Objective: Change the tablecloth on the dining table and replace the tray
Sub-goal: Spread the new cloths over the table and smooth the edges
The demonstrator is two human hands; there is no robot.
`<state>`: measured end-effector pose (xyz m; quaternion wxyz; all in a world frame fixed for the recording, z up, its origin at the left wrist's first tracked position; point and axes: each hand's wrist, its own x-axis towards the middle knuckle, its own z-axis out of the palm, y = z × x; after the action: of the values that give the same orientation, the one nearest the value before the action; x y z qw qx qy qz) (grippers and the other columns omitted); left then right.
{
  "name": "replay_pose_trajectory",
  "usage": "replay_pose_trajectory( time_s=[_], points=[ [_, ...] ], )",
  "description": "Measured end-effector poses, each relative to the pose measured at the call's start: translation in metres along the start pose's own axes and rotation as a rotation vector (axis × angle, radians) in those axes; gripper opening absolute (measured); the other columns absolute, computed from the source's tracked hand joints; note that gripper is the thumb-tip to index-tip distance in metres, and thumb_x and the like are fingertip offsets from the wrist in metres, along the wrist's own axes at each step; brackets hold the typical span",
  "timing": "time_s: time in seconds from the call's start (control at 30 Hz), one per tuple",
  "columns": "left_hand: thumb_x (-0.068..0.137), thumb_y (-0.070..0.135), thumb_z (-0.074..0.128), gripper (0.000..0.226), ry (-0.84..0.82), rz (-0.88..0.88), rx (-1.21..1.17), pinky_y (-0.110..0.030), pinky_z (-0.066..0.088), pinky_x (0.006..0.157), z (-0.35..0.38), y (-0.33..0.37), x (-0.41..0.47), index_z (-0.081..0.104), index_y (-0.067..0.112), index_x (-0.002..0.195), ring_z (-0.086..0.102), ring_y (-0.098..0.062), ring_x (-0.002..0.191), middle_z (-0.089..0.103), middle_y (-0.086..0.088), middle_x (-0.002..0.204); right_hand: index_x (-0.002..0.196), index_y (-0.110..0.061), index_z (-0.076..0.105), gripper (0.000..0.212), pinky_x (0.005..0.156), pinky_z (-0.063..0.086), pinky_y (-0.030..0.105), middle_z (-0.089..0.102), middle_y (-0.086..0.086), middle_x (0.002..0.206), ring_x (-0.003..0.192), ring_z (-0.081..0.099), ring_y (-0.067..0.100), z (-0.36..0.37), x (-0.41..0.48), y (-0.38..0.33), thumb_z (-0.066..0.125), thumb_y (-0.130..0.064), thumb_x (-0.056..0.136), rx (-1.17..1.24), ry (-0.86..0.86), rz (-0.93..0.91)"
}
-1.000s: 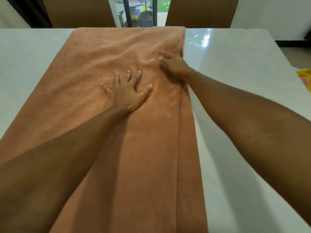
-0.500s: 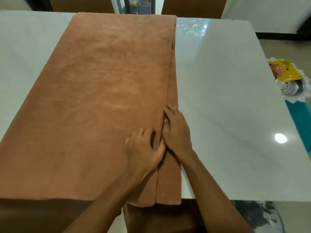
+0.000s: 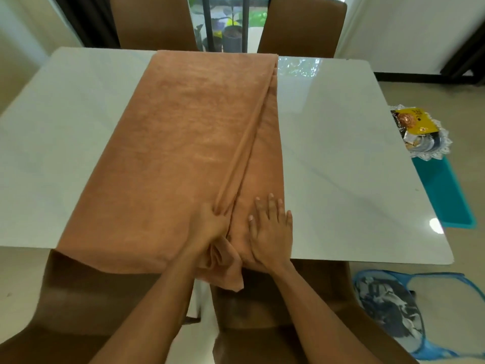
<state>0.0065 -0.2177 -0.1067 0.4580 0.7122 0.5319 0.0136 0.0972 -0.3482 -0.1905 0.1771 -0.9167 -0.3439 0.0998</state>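
Head view: left hand (image 3: 210,228) pinches a bunched ridge of the fuzzy orange tablecloth (image 3: 178,153) on the glossy white table (image 3: 341,158); right hand (image 3: 273,232) presses it, fingers straight.

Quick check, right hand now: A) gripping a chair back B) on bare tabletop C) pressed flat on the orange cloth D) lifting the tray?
C: the right hand lies with fingers straight on the orange tablecloth, beside the left hand, which pinches its fold.

Yellow packet (image 3: 415,121) — lettering blurred, seemingly unreadable
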Motion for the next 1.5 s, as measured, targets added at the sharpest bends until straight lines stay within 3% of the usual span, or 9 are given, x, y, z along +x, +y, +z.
replay_pose_trajectory(
  time_s=[0.2,0.33,0.5,0.73,0.87,1.03,1.17,1.37,1.5],
  points=[
    [0.085,0.027,0.047,0.036,0.309,-0.139,-0.318,-0.042,0.053,0.078,-0.108,-0.05,0.039,0.071,0.007,0.103,0.065,-0.036,0.088,0.069,-0.022,0.104,0.162,-0.033,0.01,0.061,0.126,0.0,0.052,0.005,-0.002,0.171,0.158,0.002,0.024,-0.009,0.002,-0.002,0.008,-0.055,0.105,-0.022,-0.037,0.004],
    [0.08,0.055,0.061,0.037,0.157,-0.068,-0.205,-0.03,0.053,0.074,-0.142,-0.077,0.033,0.066,0.026,0.103,0.064,-0.013,0.087,0.068,-0.007,0.122,0.162,-0.018,0.015,0.067,0.126,-0.003,0.053,0.011,0.008,0.17,0.157,0.006,0.027,-0.021,-0.005,-0.03,0.016,-0.052,0.104,-0.007,-0.041,0.008],
    [0.087,0.041,0.068,0.056,0.086,0.1,0.346,-0.032,0.044,0.087,-0.102,-0.075,-0.002,0.054,0.01,0.131,0.059,-0.032,0.112,0.061,-0.011,0.124,0.145,-0.019,0.045,0.047,0.124,0.013,0.053,0.038,0.009,0.157,0.15,0.026,0.025,-0.004,0.017,-0.104,0.037,-0.037,0.103,0.04,-0.127,-0.25],
    [0.094,0.009,0.048,0.03,0.239,0.226,0.05,-0.029,0.046,0.082,-0.105,-0.079,0.005,0.052,0.013,0.123,0.053,-0.013,0.091,0.058,-0.003,0.112,0.159,-0.02,0.028,0.067,0.124,0.013,0.052,0.03,0.006,0.165,0.153,0.023,0.024,0.042,0.014,-0.115,0.02,-0.057,0.104,-0.053,-0.06,-0.249],
    [0.098,0.034,0.052,0.042,0.239,0.011,-0.334,-0.023,0.044,0.086,-0.125,-0.069,0.014,0.048,0.021,0.137,0.057,-0.011,0.108,0.055,0.011,0.12,0.157,-0.024,0.03,0.067,0.125,0.004,0.054,0.02,0.006,0.168,0.155,0.013,0.026,0.044,0.016,-0.12,0.025,-0.06,0.101,-0.085,-0.081,-0.26],
    [0.089,0.047,0.066,0.054,-0.102,0.07,0.45,-0.031,0.041,0.084,-0.152,-0.055,0.027,0.05,0.022,0.133,0.053,-0.018,0.098,0.059,0.0,0.121,0.16,-0.027,0.021,0.084,0.124,-0.006,0.053,0.009,0.006,0.17,0.157,0.001,0.027,0.039,0.014,-0.12,0.019,-0.077,0.094,-0.102,-0.123,-0.268],
    [0.095,0.026,0.054,0.017,-0.039,0.012,0.068,-0.04,0.053,0.089,-0.156,-0.058,0.037,0.062,0.02,0.108,0.063,-0.023,0.096,0.067,-0.007,0.109,0.159,-0.03,0.023,0.087,0.124,-0.004,0.053,0.009,0.006,0.17,0.157,0.001,0.027,0.039,0.013,-0.122,0.023,-0.082,0.09,-0.109,-0.134,-0.246],
    [0.075,0.059,0.077,0.077,-0.03,-0.178,-0.589,-0.042,0.051,0.1,-0.187,-0.088,0.048,0.048,0.02,0.136,0.062,-0.024,0.109,0.063,-0.007,0.123,0.128,-0.02,0.052,0.054,0.106,0.032,0.057,0.047,0.014,0.138,0.13,0.043,0.036,0.012,0.036,-0.169,0.05,-0.056,0.088,-0.033,-0.156,-0.053],
    [0.07,0.045,0.087,0.086,-0.184,0.014,-0.027,-0.035,0.048,0.093,-0.222,-0.099,0.055,0.038,0.026,0.137,0.057,-0.017,0.104,0.054,0.001,0.119,0.136,-0.023,0.048,0.054,0.114,0.026,0.058,0.041,0.009,0.148,0.139,0.037,0.034,0.05,0.022,-0.226,0.045,-0.057,0.094,0.069,-0.148,-0.077]
  ],
)
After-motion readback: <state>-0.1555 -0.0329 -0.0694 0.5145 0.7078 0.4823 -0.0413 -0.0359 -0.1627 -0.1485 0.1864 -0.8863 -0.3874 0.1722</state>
